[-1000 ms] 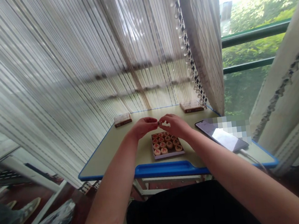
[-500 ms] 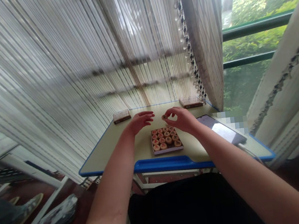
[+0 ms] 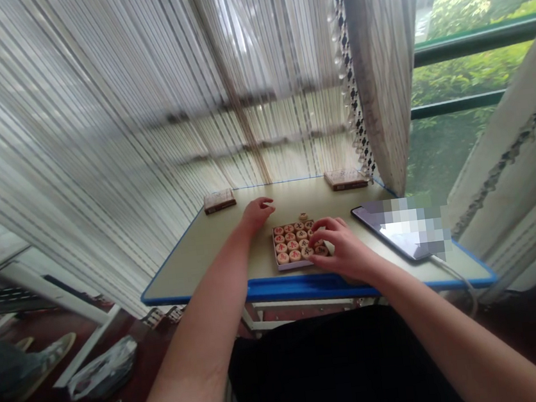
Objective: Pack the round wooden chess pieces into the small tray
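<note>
A shallow open box point(image 3: 295, 265) on the desk holds rows of round wooden Chinese chess pieces, with red characters mostly at the left and dark ones at the right. Over its right side is my right hand point(image 3: 338, 244), thumb and fingertips closed about a dark-lettered chess piece point(image 3: 307, 253) in the front row. These fingers partly cover the right-hand pieces. Just behind the box, another chess piece point(image 3: 303, 216) lies on the desk. My left hand point(image 3: 258, 213) is beyond the box's left rear corner, open, fingers loosely bent and thumb apart, with no piece visible in it.
Two flat boxes stand at the desk's back corners, one left point(image 3: 219, 201) and one right point(image 3: 345, 179). A phone or tablet point(image 3: 378, 230) with a white cable point(image 3: 455, 271) lies at the right. A pen groove point(image 3: 282, 286) edges the desk point(image 3: 192, 261); string curtains hang behind.
My right hand has brought the chess piece down from behind the box into the gap in its front row. My left hand's fingers have bent more. The view has shifted slightly.
</note>
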The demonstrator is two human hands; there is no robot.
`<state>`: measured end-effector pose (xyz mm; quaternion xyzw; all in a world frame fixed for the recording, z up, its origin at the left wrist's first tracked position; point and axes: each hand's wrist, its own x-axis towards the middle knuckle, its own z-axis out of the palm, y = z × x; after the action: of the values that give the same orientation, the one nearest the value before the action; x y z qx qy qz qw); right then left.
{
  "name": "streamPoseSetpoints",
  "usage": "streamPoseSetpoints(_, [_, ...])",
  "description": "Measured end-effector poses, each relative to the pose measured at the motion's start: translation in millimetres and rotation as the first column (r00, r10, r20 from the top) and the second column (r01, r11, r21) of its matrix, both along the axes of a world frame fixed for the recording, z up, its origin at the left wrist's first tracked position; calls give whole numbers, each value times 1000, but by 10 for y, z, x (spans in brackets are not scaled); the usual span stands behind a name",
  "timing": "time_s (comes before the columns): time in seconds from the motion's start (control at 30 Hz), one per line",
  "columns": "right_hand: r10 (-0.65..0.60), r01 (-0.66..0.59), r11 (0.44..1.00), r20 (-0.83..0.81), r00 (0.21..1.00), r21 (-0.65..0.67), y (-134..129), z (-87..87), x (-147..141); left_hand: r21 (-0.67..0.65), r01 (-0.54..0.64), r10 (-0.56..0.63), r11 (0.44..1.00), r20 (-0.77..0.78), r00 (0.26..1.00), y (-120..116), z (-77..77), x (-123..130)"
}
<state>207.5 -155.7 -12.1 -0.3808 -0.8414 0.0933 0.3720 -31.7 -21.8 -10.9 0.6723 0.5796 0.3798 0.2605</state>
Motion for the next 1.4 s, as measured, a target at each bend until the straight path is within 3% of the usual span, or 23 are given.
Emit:
streamPoseSetpoints(0.2, [-45,45,998,-1,999,-48,9,-2,8,27,-28,30,999,-71,997,62,-38,-39])
streamPoseSetpoints(0.5, [-21,23,999,52,998,-39,11,-12,-1,3,3,-3,1000,-48,999,14,-3,2])
streamPoseSetpoints(0.77, [-17,14,999,104,994,33,-21,21,63,-27,-13,12,1000,-37,999,-40,34,12])
streamPoseSetpoints(1.13, [80,-104,988,189,979,118,-118,99,-5,-15,22,-23,1000,-97,995,-42,27,15])
streamPoseSetpoints(1.4, [36,-106,975,337,941,193,-176,75,-37,27,34,-30,999,-162,986,-44,35,23])
